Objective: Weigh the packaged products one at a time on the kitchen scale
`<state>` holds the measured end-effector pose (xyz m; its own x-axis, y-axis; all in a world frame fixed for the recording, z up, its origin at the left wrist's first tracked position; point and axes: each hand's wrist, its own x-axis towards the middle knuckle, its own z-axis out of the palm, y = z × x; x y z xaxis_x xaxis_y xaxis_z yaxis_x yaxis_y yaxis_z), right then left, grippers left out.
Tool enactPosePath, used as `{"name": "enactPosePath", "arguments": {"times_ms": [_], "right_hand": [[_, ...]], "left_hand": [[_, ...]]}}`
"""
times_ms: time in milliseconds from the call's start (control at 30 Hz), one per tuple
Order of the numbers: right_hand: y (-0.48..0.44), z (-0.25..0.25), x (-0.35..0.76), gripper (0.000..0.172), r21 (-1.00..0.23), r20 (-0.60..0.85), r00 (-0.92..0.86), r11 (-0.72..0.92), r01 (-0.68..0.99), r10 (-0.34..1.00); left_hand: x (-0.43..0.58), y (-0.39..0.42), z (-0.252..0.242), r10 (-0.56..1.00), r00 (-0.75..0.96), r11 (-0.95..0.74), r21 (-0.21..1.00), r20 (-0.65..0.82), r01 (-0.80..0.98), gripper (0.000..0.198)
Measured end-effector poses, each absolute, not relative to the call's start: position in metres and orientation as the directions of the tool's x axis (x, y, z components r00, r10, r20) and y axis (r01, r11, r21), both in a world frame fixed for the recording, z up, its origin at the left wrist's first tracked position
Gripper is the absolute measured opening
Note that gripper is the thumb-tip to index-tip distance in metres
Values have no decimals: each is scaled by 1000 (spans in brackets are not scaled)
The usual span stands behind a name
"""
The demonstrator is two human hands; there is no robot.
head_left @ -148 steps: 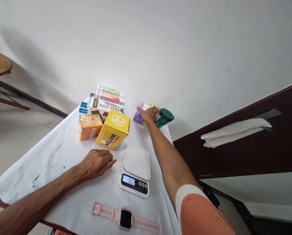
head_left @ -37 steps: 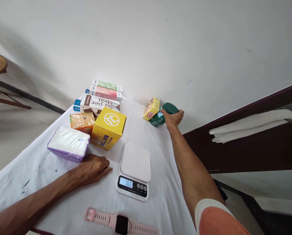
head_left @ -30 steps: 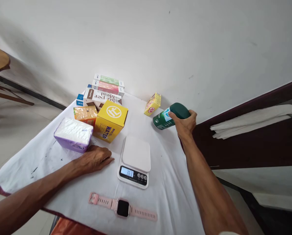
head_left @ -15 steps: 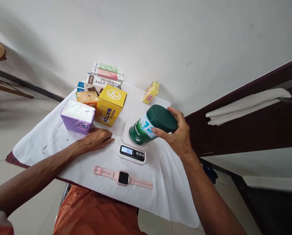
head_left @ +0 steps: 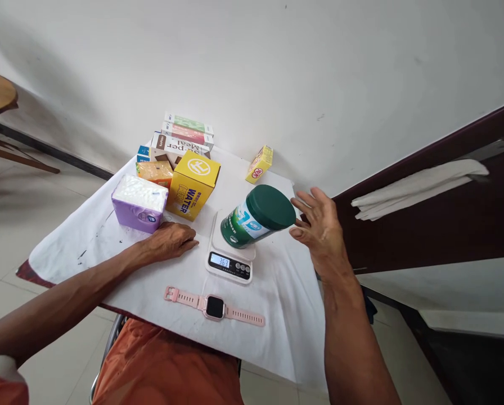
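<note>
Even, bright daylight is cast throughout; soft shadows are thrown beneath the boxes. Focus is held sharply, though straight lines are bent by wide-angle distortion at the edges.

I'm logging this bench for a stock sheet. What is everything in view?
canister: 1, green, on the scale
scale: 1, white, table centre
watch: 1, pink, near edge
yellow box: 1, left of scale
tissue pack: 1, purple, far left
orange pack: 1, behind tissue pack
small carton: 1, yellow, by wall
flat boxes: several, stacked at back
left hand: flat on cloth
right hand: open, beside canister
</note>
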<state>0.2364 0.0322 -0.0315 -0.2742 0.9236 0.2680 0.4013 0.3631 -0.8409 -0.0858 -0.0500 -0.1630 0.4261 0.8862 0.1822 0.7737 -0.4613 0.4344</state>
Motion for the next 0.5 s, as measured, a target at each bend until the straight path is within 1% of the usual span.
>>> {"name": "enactPosePath", "arguments": {"times_ms": [67,167,233,333,500], "right_hand": [[32,-33,237,122,-838,268,-279,366,405,922],[29,-40,230,129,-812,219,-298,343,472,929],[28,-46,221,129,-789,219,-277,337,515,936],[27,-54,210,122,-783,248,-237,339,521,939],[35,-57,201,102,-839,289,-215,355,413,933]], "left_hand": [[-85,-51,-161,891,417,-452,428,177,783,32],[-85,-51,-161,900,403,-434,419,166,797,33],[-85,-51,-163,906,392,-422,414,159,807,33],[-85,-51,-165,910,382,-415,408,165,813,33],[-84,-51,-165,914,376,-405,403,153,821,32]]}}
